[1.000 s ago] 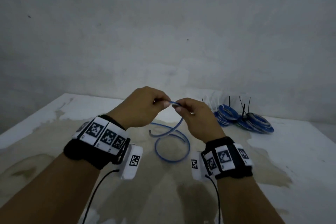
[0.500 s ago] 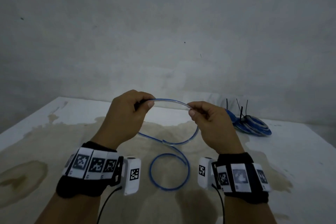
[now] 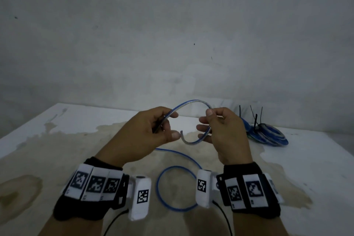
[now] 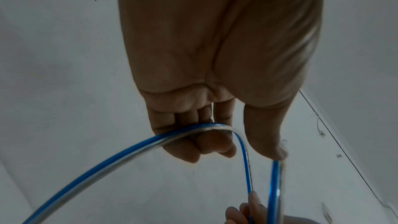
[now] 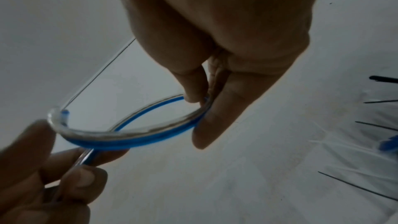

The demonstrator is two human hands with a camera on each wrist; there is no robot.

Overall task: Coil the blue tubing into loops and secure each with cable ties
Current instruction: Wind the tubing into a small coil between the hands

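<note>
A length of blue tubing [image 3: 191, 102] arcs above the table between both hands. My left hand [image 3: 153, 132] grips the tubing [image 4: 150, 142] in curled fingers, with the thumb beside it. My right hand [image 3: 216, 128] pinches the tubing [image 5: 150, 135] between thumb and forefinger and bends it into a small loop; its free end [image 3: 182, 134] curls back toward the left thumb. The rest trails down to a flat ring [image 3: 176, 188] on the table [image 3: 57, 130] between my wrists.
Finished blue coils [image 3: 268, 136] bound with black cable ties [image 3: 255, 119] lie at the back right. Loose ties [image 5: 366, 142] fan out on the table near them. A grey wall [image 3: 172, 34] closes the far side. The tabletop carries brown stains.
The hands, first close together, spread apart and drew the tubing out. Now the right hand has curved it into a rising arc with the free end curling back.
</note>
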